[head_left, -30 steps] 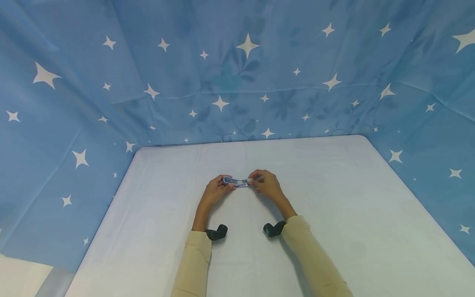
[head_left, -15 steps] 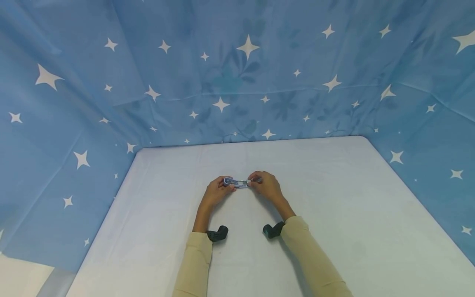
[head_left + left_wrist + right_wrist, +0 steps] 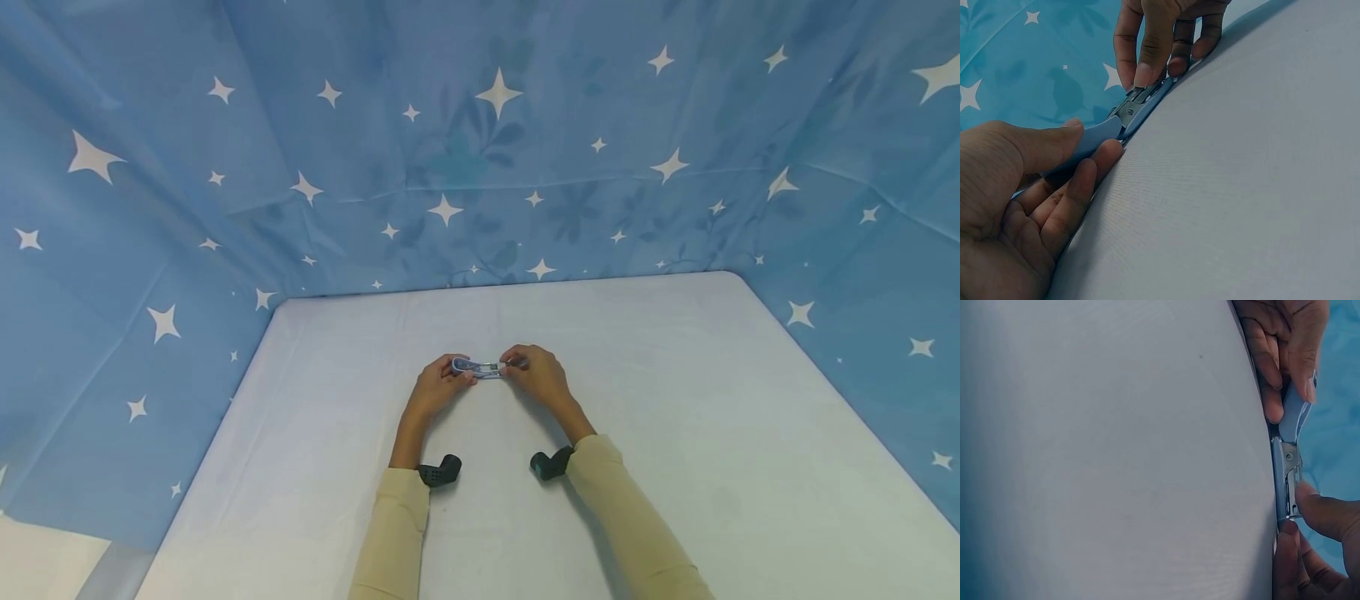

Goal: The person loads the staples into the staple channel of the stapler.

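Observation:
A stapler [image 3: 487, 368] with a light blue body and bare metal works is held low over the white table, near its middle. Its blue handle [image 3: 1099, 139] lies between the thumb and curled fingers of my left hand [image 3: 435, 386]. At the opposite end, my right hand [image 3: 540, 373] pinches the metal front part [image 3: 1291, 478], thumb on top and fingertips around the tip. A blue base strip [image 3: 1280, 484] runs alongside the metal part, close to the tabletop. The right fingers hide the stapler's very tip.
The white table [image 3: 712, 400] spreads out around both hands. Blue curtains [image 3: 450, 167] with white stars stand along its back and sides. A dark camera [image 3: 442, 471] is strapped to the left wrist and another camera [image 3: 551, 463] to the right.

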The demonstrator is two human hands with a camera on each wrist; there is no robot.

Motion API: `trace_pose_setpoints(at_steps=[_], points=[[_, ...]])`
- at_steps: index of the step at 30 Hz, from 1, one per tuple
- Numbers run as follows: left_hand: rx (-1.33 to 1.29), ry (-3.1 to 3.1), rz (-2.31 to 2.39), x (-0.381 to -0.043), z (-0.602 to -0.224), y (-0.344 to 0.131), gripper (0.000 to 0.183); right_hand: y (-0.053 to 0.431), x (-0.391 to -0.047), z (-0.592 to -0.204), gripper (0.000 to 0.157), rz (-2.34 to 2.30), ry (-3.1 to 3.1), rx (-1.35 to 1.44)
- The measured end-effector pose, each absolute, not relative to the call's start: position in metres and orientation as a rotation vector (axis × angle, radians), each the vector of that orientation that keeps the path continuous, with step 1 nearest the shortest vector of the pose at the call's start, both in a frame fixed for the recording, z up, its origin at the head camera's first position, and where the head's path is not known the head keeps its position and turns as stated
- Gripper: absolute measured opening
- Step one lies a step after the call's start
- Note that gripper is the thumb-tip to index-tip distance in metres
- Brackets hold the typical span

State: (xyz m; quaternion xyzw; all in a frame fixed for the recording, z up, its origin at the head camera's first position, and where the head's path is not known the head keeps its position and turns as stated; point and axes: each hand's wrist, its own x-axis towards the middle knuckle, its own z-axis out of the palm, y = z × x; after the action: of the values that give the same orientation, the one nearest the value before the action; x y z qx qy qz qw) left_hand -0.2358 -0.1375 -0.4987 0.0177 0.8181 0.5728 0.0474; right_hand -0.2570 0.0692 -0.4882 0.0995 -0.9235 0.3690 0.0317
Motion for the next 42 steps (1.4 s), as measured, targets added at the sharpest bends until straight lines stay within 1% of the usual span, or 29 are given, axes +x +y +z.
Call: trace_pose_setpoints(at_steps=[19,34,42], points=[[0.041,2.491,1.759,-0.235,-0.497,-0.137,0.039,0.065,-0.255,-0.486,0.014,1.123,-2.872,0.236],[0.072,2.451,1.808,-0.234,-0.498,-0.137,0.040,0.054,-0.254,-0.477,0.018,1.082,-2.955,0.010],[0.081,2.471,1.801,-0.234,-0.497,-0.137,0.040,0.051,-0.256,-0.475,0.018,1.098,-2.967,-0.044]])
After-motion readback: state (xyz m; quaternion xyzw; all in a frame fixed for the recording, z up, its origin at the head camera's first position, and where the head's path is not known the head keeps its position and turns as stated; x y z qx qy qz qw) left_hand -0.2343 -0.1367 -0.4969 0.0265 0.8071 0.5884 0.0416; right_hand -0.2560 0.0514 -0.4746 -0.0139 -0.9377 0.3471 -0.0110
